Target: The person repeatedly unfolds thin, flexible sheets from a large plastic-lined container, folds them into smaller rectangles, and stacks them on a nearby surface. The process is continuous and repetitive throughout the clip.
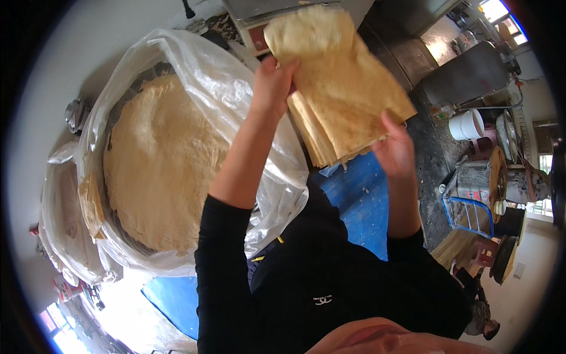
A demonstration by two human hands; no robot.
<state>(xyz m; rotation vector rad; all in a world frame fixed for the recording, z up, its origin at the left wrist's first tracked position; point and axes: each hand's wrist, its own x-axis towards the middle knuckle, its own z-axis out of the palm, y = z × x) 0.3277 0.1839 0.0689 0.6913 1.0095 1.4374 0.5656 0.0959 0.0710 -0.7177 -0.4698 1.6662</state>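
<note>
Both of my hands hold a folded stack of thin tan flatbread-like sheets (340, 97), its layered edges facing me. My left hand (273, 86) grips the stack's left side, thumb on top. At the lower right corner, my right hand (395, 146) holds the edge with the thumb over the upper face. Left of the stack lies a broad round pile of similar thin sheets (163, 163) with ragged edges. A clear plastic bag (212, 84) surrounds this pile, its mouth spread wide. My left forearm passes over the bag and hides part of the pile.
A second plastic-lined container (66, 217) stands at far left, and a folded piece of sheet (91, 205) rests on the bag's rim. Blue sheeting (358, 199) covers the floor. To the right are a white bucket (466, 125), a blue-framed trolley (468, 217) and another person (479, 309).
</note>
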